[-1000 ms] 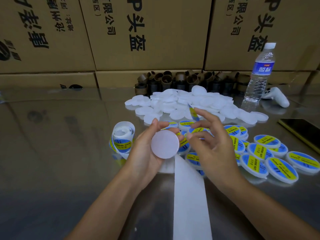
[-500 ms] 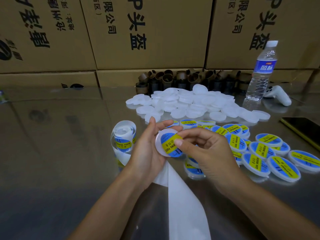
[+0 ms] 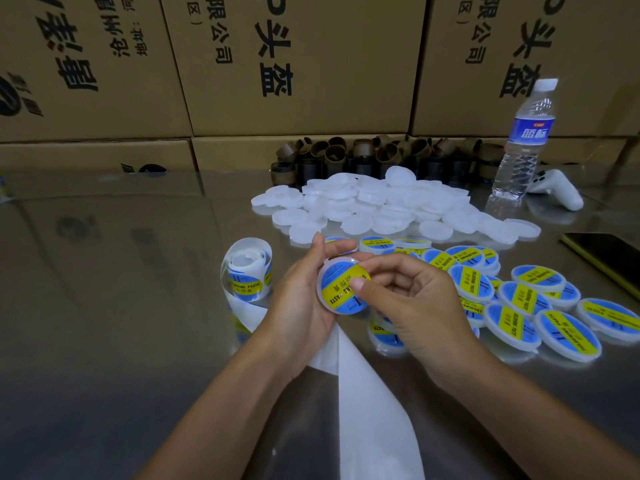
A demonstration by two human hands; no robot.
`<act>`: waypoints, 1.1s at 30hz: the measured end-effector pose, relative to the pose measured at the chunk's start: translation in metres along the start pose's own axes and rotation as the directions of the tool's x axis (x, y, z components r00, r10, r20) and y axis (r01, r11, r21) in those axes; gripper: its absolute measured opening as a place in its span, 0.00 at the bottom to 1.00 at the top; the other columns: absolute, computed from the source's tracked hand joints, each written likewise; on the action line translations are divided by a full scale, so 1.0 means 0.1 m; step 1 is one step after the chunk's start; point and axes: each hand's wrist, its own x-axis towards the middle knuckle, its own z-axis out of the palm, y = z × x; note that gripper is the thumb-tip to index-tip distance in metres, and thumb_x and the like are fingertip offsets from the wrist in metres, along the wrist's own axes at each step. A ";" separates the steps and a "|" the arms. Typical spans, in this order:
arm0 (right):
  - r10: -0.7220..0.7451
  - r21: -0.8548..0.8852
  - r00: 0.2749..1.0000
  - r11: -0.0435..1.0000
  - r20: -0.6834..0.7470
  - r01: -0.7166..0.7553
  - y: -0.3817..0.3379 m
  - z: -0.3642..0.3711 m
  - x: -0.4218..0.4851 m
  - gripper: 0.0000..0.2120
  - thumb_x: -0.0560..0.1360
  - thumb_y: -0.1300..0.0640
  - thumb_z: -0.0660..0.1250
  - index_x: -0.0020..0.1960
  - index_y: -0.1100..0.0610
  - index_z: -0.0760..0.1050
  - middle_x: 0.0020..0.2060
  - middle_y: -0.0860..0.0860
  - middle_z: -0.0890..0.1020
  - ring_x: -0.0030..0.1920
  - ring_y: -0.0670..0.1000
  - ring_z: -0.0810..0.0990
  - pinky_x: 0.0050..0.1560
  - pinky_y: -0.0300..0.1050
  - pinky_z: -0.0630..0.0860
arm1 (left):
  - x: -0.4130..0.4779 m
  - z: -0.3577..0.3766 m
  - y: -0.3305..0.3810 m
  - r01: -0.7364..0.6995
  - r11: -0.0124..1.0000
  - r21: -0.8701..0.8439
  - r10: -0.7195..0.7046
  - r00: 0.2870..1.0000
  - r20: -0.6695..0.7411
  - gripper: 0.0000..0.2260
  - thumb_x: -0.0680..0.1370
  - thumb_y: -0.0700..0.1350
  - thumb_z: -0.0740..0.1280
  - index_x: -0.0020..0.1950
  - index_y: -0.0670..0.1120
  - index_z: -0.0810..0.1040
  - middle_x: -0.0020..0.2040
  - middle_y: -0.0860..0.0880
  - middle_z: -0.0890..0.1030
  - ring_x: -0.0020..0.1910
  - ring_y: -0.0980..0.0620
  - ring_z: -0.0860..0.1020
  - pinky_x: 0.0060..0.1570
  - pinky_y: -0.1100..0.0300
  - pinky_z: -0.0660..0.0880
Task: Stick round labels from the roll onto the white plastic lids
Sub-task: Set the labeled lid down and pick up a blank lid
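Head view, left hand [image 3: 298, 306] grips lid [image 3: 321, 296], right hand [image 3: 412, 306] presses label [image 3: 341, 289]

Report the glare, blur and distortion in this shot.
Head view: wide-angle distortion tilts the brown cardboard boxes; the shiny metal tabletop mirrors them hazily; the white round lid with blue-and-yellow label, held in the left hand, reads sharp.

Left hand [image 3: 298, 306] holds lid [image 3: 343, 289]; right hand [image 3: 412, 306] thumb presses label [image 3: 337, 284].
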 end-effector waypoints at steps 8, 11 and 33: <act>-0.001 -0.035 1.000 0.999 -0.001 0.001 0.01 -0.01 0.00 0.08 0.70 0.68 0.72 0.37 0.57 0.78 0.24 0.49 0.77 0.22 0.44 0.73 0.28 0.33 0.72 | -0.01 0.02 -0.01 -0.013 1.000 0.013 0.013 1.000 0.025 0.18 0.71 0.53 0.60 0.48 0.40 0.76 0.40 0.44 0.84 0.38 0.50 0.83 0.38 0.60 0.80; -0.014 -0.055 1.000 0.998 -0.001 0.014 0.02 -0.01 0.01 0.09 0.70 0.68 0.71 0.37 0.56 0.78 0.24 0.49 0.77 0.21 0.45 0.73 0.28 0.34 0.73 | -0.01 0.02 0.00 -0.005 1.000 0.030 0.005 1.000 0.021 0.18 0.71 0.54 0.59 0.48 0.41 0.77 0.41 0.44 0.84 0.38 0.50 0.83 0.39 0.60 0.80; -0.044 -0.083 0.996 0.996 -0.077 0.038 0.07 0.02 0.01 0.10 0.71 0.69 0.70 0.36 0.57 0.76 0.26 0.52 0.77 0.19 0.46 0.73 0.26 0.35 0.72 | -0.04 0.07 0.00 0.003 0.999 0.051 -0.003 1.000 0.011 0.17 0.70 0.51 0.60 0.48 0.39 0.76 0.41 0.44 0.83 0.39 0.49 0.82 0.32 0.61 0.77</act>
